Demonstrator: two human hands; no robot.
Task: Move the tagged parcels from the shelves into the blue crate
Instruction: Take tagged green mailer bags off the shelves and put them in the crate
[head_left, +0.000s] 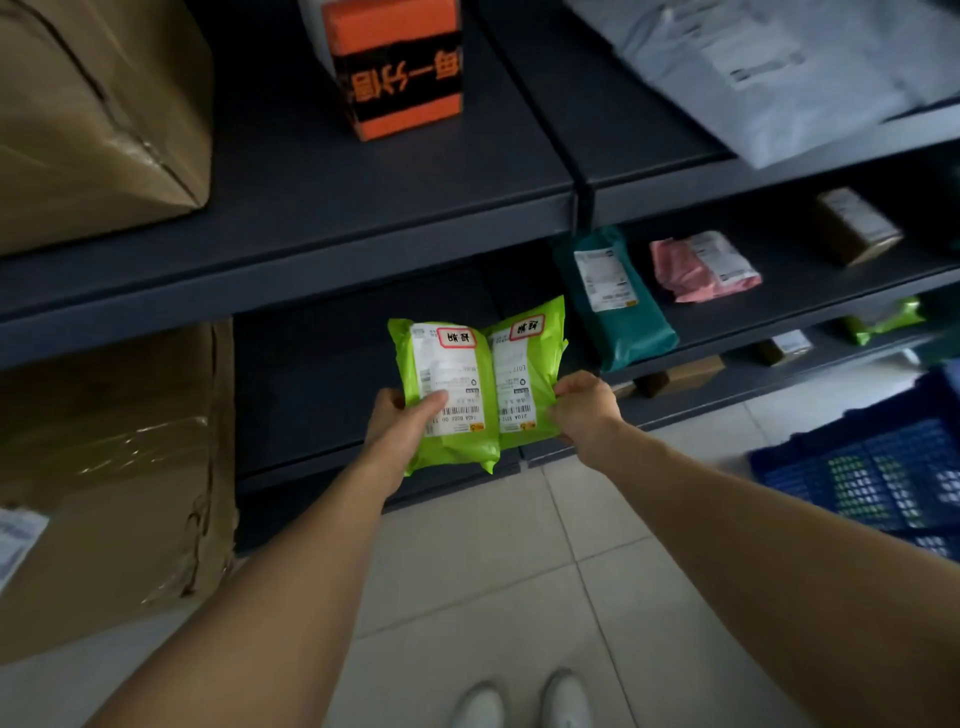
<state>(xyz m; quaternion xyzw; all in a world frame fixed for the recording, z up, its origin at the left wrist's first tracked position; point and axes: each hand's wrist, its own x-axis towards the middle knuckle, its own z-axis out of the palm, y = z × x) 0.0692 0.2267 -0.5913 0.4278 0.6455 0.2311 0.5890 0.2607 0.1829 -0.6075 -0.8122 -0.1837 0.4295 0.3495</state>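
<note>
Nearest the camera: the person's white shoes on the tiled floor, both bare forearms reaching forward from there. Landmark is the dark shelving unit; everything below is placed against it. Biggest items: a taped cardboard carton in its lower left bay and another large brown box on the tier above. The blue crate sits on the floor to the right of the unit, well apart from the hands, with what look like parcels already inside, though blur hides detail. On the unit's right-hand tiers: grey poly bags up top, an orange-and-black box mid-tier, then a teal mailer and a pink mailer lower down; no red tag is readable on those. Task items: two green parcels, each with a red-bordered tag, held side by side just in front of the unit's lower tier, clear of the shelf. Left hand pinches the left green parcel, thumb pressed on the label, fingers behind. Right hand is curled closed on the lower right edge of the right green parcel. Labels face up, probably so the tags can be checked. Likely next step: carry both right to the crate.
</note>
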